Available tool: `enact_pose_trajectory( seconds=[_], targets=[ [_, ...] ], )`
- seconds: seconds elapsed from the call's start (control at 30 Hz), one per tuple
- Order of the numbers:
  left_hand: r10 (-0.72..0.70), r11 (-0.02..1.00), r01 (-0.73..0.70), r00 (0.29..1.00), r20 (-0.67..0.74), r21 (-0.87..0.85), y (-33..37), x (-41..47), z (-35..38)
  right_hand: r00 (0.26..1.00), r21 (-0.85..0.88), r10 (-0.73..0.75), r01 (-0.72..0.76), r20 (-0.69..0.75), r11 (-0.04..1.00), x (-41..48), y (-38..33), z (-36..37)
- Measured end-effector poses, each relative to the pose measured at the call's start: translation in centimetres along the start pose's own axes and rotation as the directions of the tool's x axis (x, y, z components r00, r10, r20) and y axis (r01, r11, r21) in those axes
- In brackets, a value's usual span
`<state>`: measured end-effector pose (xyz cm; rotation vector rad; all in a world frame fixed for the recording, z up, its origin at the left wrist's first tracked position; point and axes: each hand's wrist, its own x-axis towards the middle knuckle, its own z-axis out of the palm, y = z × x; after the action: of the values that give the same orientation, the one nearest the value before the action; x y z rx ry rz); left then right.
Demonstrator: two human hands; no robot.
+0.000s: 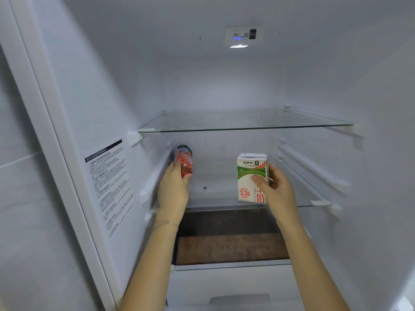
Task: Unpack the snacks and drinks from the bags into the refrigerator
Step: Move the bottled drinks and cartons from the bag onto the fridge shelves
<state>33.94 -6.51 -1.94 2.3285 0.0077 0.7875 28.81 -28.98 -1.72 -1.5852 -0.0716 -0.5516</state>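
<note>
wall (20, 176): pale grey tiles, way off left of the left hand (173, 189)
light (239, 46): lil white strip, glowing high above the right hand (277, 191)
brown bit (231, 248): wood-look surface, just below both hands

Lower glass shelf (220, 202): lies under both hands. At its left end, red bottle (184, 163) gripped by the left hand (174, 189); toward its right, milk carton (250, 176) held upright by the right hand (278, 191) (contact with the glass unclear). Upper glass shelf (247, 122): spans above both hands.
</note>
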Motion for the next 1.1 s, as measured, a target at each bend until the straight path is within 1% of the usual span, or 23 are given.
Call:
enact_pose_trajectory(
  seconds=[0.17,0.23,0.3,0.37,0.47,0.5,0.57,0.63,0.77,0.87,0.93,1.03,1.1],
  targets=[
    [0.037,0.997,-0.028,0.993,-0.115,0.075,0.0,0.1,-0.2,0.999,-0.106,-0.006,0.002,-0.034,0.994,0.0,-0.1,-0.2],
    [0.071,0.992,-0.058,0.992,-0.107,0.115,0.0,0.2,-0.1,0.997,-0.173,-0.056,0.047,-0.046,0.984,-0.2,-0.1,0.1],
    [0.1,0.987,-0.086,0.99,-0.099,0.138,0.1,0.1,0.0,0.995,-0.301,-0.093,0.075,-0.046,0.951,-0.3,-0.3,0.7],
    [0.134,0.981,-0.116,0.985,-0.11,0.154,0.4,0.1,0.2,0.994,-0.432,-0.078,0.039,-0.072,0.901,-0.4,-0.6,1.3],
    [0.188,0.97,-0.17,0.978,-0.091,0.174,0.6,0.1,0.3,0.984,-0.514,-0.132,0.051,-0.123,0.857,-1.0,-0.9,2.3],
    [0.188,0.969,-0.171,0.979,-0.081,0.178,0.5,0.2,0.3,0.98,-0.524,-0.154,0.065,-0.127,0.849,-1.1,-0.8,2.5],
    [0.144,0.975,-0.13,0.987,-0.068,0.181,0.6,0.1,0.3,0.978,-0.529,-0.171,0.084,-0.118,0.845,-1.1,-0.6,2.4],
    [0.107,0.979,-0.09,0.99,-0.088,0.181,0.7,0.0,0.3,0.985,-0.507,-0.145,0.078,-0.093,0.858,-0.7,-0.5,1.9],
    [0.112,0.978,-0.093,0.989,-0.095,0.187,0.6,0.0,0.4,0.997,-0.439,-0.071,0.047,-0.037,0.897,-0.2,-0.4,0.4],
    [0.114,0.968,-0.094,0.991,-0.073,0.234,0.6,0.0,0.4,0.999,-0.416,-0.045,0.028,-0.029,0.909,-0.1,-0.6,-0.1],
    [0.17,0.952,-0.146,0.983,-0.068,0.268,0.5,0.0,0.5,0.999,-0.41,-0.037,0.023,-0.027,0.912,0.2,-0.7,-0.1],
    [0.33,0.904,-0.294,0.942,-0.069,0.31,0.7,0.1,0.9,0.999,-0.404,-0.037,0.022,-0.027,0.914,1.3,-0.5,-0.2],
    [0.367,0.886,-0.338,0.929,-0.036,0.319,1.9,-0.4,1.2,0.998,-0.414,-0.045,0.026,-0.035,0.91,2.5,0.0,-0.3]
  ],
)
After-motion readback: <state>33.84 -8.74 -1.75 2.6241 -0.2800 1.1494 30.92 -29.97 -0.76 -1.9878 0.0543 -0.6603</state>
